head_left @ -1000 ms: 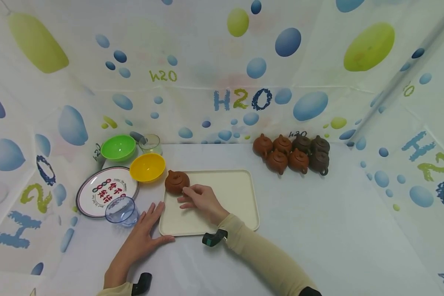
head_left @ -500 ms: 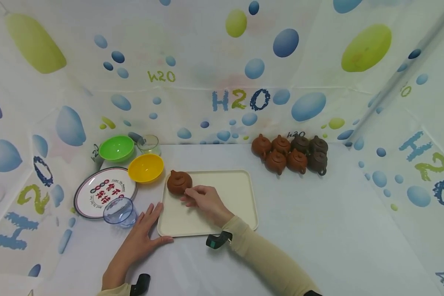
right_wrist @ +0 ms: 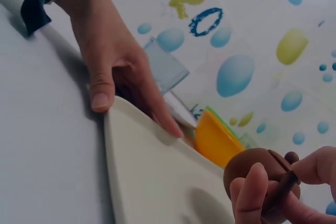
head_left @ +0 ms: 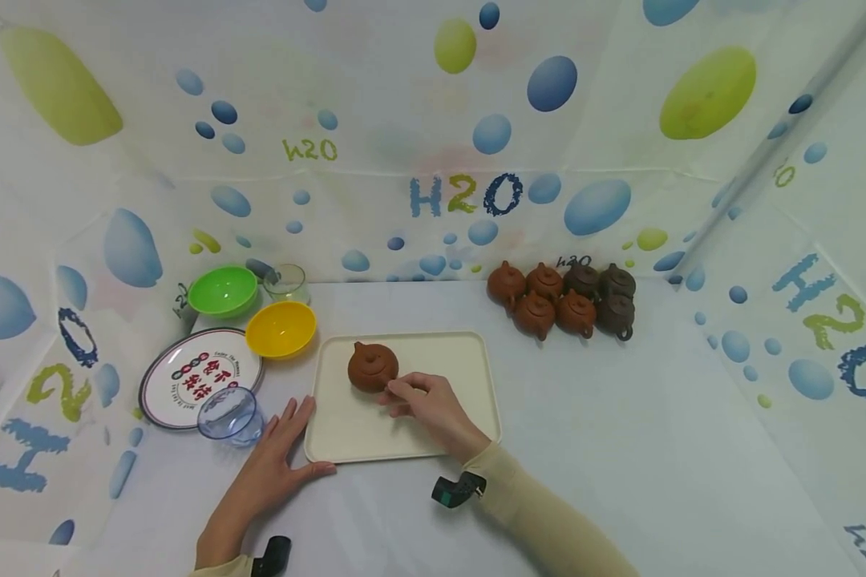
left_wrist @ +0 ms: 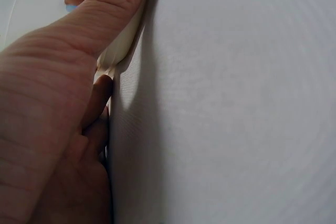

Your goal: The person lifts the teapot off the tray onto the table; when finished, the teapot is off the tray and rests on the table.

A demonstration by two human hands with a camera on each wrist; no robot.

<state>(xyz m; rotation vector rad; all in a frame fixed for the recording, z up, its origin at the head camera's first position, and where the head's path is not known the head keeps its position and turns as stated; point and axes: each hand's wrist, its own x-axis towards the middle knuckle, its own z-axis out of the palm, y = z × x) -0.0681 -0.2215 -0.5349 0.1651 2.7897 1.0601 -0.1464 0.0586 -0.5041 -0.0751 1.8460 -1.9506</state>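
Note:
A reddish-brown clay teapot point(head_left: 373, 368) is over the left half of a cream tray point(head_left: 433, 433). My right hand point(head_left: 436, 409) pinches its handle between thumb and fingers. In the right wrist view the teapot point(right_wrist: 244, 167) looks raised, with a shadow falling on the tray point(right_wrist: 152, 171) below. My left hand point(head_left: 277, 457) lies at the tray's near left corner, thumb along the front edge and straight fingers along the left side. The left wrist view shows this hand point(left_wrist: 47, 103) close up against the tray's rim.
Left of the tray are a blue glass point(head_left: 232, 417), a white plate with red lettering point(head_left: 166, 385), a yellow bowl point(head_left: 281, 328), a green bowl point(head_left: 224, 292) and a clear glass point(head_left: 286, 284). Several small brown and dark teapots point(head_left: 534, 315) stand together at the back right.
The right hand has carried the teapot from the tray's far left corner rightward and slightly nearer. The left hand has stayed at the tray corner. The head view has shifted slightly.

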